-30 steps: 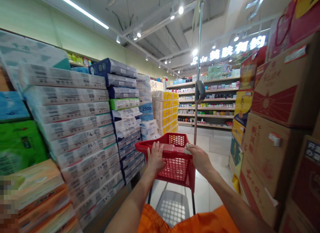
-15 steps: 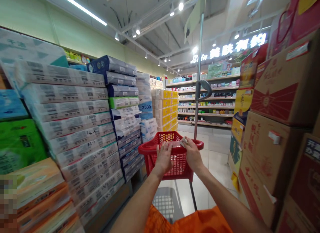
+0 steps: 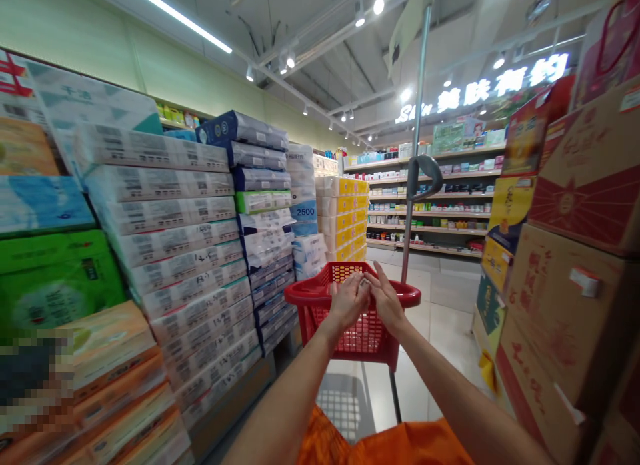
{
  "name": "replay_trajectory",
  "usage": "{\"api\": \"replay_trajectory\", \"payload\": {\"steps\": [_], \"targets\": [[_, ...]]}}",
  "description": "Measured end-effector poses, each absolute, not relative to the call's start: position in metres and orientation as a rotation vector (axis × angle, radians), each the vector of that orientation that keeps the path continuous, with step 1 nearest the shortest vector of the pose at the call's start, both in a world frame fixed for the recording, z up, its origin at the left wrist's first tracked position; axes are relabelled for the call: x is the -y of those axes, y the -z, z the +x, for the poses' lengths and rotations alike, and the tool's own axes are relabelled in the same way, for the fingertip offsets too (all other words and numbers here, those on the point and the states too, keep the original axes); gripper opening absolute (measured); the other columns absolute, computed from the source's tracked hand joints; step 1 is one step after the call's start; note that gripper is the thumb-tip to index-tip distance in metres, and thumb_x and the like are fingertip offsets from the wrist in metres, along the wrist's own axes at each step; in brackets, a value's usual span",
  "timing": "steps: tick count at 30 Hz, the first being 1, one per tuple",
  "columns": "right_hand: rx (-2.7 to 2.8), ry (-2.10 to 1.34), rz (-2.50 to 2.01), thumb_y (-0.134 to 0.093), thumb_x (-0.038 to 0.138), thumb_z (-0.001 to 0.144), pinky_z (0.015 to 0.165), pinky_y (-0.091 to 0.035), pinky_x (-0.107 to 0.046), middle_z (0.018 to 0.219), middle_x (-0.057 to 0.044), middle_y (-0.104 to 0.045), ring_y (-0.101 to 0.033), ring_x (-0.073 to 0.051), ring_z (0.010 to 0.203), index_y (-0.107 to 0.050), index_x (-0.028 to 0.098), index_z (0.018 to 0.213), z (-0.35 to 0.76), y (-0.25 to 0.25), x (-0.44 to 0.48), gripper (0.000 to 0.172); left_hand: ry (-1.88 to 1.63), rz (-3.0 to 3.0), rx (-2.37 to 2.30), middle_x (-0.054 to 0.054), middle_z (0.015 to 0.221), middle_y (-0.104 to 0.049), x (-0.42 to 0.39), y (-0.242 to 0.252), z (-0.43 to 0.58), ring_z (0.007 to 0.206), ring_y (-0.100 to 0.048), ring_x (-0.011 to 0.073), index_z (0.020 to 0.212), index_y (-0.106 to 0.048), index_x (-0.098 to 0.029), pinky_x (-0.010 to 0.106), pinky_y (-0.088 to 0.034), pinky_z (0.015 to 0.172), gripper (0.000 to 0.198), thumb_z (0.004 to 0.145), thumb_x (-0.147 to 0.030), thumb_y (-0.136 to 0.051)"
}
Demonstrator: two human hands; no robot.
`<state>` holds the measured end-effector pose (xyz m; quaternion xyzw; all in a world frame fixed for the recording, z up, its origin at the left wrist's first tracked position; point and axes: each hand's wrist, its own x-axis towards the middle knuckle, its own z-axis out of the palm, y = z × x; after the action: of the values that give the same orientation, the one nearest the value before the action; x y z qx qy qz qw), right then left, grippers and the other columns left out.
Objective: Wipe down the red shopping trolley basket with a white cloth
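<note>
My two hands meet above the near rim of a red plastic shopping basket (image 3: 350, 342) with grid walls. My left hand (image 3: 346, 304) has its fingers curled around a small whitish wad, which looks like a crumpled tissue (image 3: 365, 282); most of it is hidden by the fingers. Against it lies my right hand (image 3: 388, 304), its fingers stretched out forward and one pointing up and apart. Neither hand grips the basket, which sits upright on a wheeled frame with a thin dark leg (image 3: 395, 392).
Stacked tissue packs (image 3: 187, 245) line the left side, with orange packs (image 3: 120, 378) nearer. Cartons (image 3: 555, 305) rise on the right. Beyond the basket stand a metal pole (image 3: 415, 132) with a grey handle and stocked shelves (image 3: 430, 215). Pale floor tiles (image 3: 435, 345) run between.
The wad has passed from my right hand to my left. My left hand has lifted off the basket rim, and my right fingers have straightened. The view has turned slightly left.
</note>
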<state>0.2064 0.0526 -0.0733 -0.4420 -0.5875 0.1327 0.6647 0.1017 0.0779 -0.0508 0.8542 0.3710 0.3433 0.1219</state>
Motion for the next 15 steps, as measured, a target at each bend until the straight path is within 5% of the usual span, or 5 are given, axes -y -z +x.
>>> {"api": "replay_trajectory", "payload": {"steps": [5, 11, 15], "targets": [[1.366, 0.061, -1.261, -0.035, 0.021, 0.081, 0.09, -0.041, -0.04, 0.116, -0.009, -0.057, -0.055, -0.021, 0.102, -0.04, 0.016, 0.128, 0.221, 0.08, -0.048, 0.048, -1.113, 2.705, -1.139, 0.003, 0.121, -0.053, -0.076, 0.06, 0.088, 0.112, -0.046, 0.0197, 0.114, -0.046, -0.026, 0.058, -0.006, 0.103, 0.033, 0.082, -0.029, -0.045], [1.639, 0.617, -1.446, -0.031, 0.018, 0.085, 0.09, -0.033, -0.04, 0.093, -0.009, -0.065, -0.058, -0.02, 0.086, -0.054, 0.013, 0.112, 0.233, 0.099, -0.04, 0.036, -1.277, 2.473, -1.577, 0.007, 0.115, -0.057, -0.105, 0.066, 0.013, 0.108, -0.05, 0.022, 0.106, -0.053, -0.023, 0.06, -0.009, 0.101, 0.027, 0.082, -0.021, -0.041], [1.619, 0.692, -1.411, -0.033, 0.016, 0.084, 0.087, -0.031, -0.036, 0.091, -0.008, -0.066, -0.058, -0.018, 0.084, -0.054, 0.012, 0.111, 0.23, 0.102, -0.037, 0.035, -1.292, 2.606, -1.422, 0.005, 0.12, -0.055, -0.1, 0.071, 0.024, 0.112, -0.047, 0.0191, 0.11, -0.051, -0.024, 0.057, -0.009, 0.103, 0.029, 0.084, -0.018, -0.039]]}}
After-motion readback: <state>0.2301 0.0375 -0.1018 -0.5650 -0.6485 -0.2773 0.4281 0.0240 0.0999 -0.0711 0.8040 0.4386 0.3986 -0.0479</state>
